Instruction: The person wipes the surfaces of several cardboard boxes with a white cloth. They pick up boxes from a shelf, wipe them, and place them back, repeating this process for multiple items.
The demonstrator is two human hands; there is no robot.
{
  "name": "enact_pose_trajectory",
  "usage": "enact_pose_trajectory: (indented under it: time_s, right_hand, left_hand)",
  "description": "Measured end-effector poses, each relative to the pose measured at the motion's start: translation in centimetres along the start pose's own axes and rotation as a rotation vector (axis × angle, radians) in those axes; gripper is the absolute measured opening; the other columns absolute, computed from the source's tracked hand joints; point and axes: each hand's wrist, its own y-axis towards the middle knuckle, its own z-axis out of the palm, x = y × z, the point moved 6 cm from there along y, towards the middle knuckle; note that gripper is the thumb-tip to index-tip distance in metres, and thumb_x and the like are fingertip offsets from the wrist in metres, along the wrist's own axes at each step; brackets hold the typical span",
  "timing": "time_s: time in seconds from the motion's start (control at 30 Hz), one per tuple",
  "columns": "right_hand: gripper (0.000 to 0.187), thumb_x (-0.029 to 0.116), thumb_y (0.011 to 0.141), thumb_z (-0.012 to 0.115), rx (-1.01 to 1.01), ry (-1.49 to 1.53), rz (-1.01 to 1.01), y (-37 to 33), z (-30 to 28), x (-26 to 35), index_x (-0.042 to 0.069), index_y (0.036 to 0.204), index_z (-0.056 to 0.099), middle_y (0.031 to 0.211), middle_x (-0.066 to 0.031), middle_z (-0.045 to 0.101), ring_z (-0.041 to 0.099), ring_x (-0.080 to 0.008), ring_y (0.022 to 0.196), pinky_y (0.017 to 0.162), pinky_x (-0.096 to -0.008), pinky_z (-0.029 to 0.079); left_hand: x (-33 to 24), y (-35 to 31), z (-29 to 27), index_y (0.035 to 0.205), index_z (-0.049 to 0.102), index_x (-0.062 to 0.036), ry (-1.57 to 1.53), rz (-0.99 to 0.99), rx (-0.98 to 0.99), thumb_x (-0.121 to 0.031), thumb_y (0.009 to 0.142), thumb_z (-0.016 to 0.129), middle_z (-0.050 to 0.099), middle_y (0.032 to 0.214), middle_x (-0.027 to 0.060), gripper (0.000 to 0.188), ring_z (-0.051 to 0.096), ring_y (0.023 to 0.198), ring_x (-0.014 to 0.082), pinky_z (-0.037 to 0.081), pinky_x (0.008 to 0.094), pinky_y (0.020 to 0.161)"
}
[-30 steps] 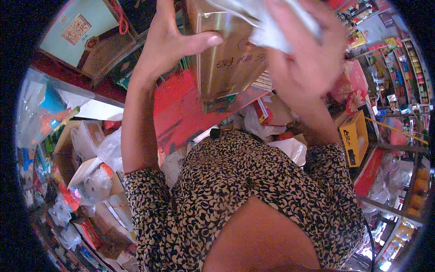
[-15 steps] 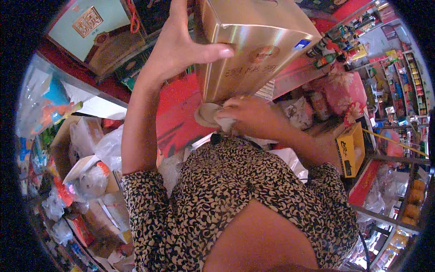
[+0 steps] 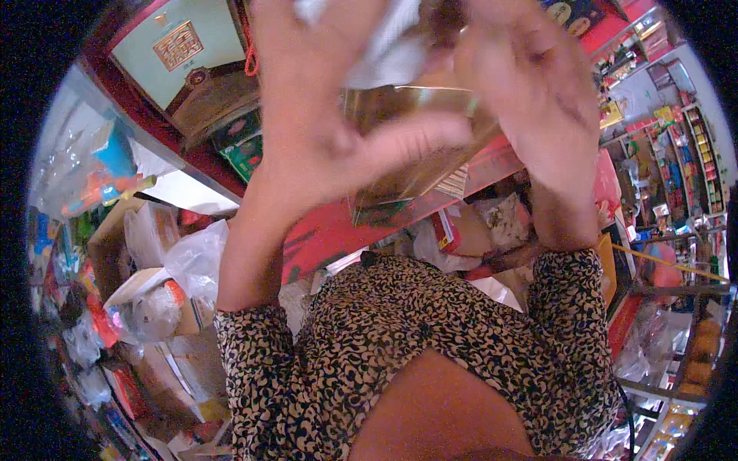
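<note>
Both hands are raised at the top, smeared by motion. My left hand has its thumb stretched out to the right, apart from its fingers, in front of a tall gold box. My right hand is over the box's upper right side; its finger pose is too blurred to read. Between the hands, at the upper edge, is a white cloth. Whether either hand grips it cannot be made out. The box stands on a red surface, its upper part mostly hidden by the hands and cloth.
At left, open cardboard boxes hold clear plastic bags. A pale-green framed panel stands at the upper left. Stocked shelves line the right. Plastic-wrapped goods lie beyond the red surface.
My right hand has risen from the box's lower edge to its upper right. The white cloth has moved up between the hands. The left thumb no longer rests against the box's face as before.
</note>
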Motion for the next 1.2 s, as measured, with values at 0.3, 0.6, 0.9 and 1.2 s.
enact_pose_trajectory:
  time_s: [0.3, 0.6, 0.9, 1.2]
  right_hand:
    - [0.038, 0.022, 0.093, 0.053, 0.348, -0.835, 0.471, -1.4, -5.8, 0.9, -0.001, 0.121, 0.061, 0.123, -0.0147, 0.061, 0.056, -0.024, 0.116, 0.103, -0.0354, 0.038]
    - [0.036, 0.023, 0.093, 0.051, 0.471, -0.813, 0.486, -2.1, -5.8, -0.7, -0.001, 0.119, 0.062, 0.126, -0.0175, 0.059, 0.052, -0.0279, 0.123, 0.105, -0.0378, 0.036]
    - [0.039, 0.024, 0.094, 0.048, 0.569, -0.932, 0.426, -1.4, -5.1, -0.3, -0.001, 0.12, 0.061, 0.126, -0.0186, 0.059, 0.053, -0.0315, 0.122, 0.104, -0.0385, 0.037]
    - [0.036, 0.019, 0.094, 0.048, 0.504, -0.86, 0.482, -2.0, -5.2, -0.3, -0.001, 0.12, 0.061, 0.128, -0.0173, 0.058, 0.05, -0.0278, 0.125, 0.107, -0.0379, 0.033]
  left_hand:
    - [6.3, -5.9, 0.4, 0.129, 0.051, -0.0025, -0.597, -0.764, -0.084, -0.021, 0.084, 0.068, 0.063, 0.11, 0.0079, 0.052, 0.062, 0.097, 0.0207, 0.051, 0.0335, 0.085]
    - [3.8, -16.0, 4.3, 0.134, 0.048, -0.0049, -0.547, -0.502, 0.089, -0.015, 0.09, 0.059, 0.036, 0.145, 0.0241, 0.046, 0.039, 0.132, 0.0382, 0.031, 0.0425, 0.108]
    - [10.3, -35.8, 0.7, 0.128, 0.052, -0.0007, -0.572, -1.247, 0.176, -0.022, 0.097, 0.053, 0.064, 0.11, 0.0094, 0.038, 0.058, 0.099, 0.0148, 0.048, 0.0312, 0.084]
    - [7.8, -6.8, 5.1, 0.139, 0.035, -0.0002, -0.692, -0.55, 0.155, -0.033, 0.084, 0.067, 0.039, 0.137, 0.0182, 0.072, 0.047, 0.122, 0.0275, 0.038, 0.0377, 0.102]
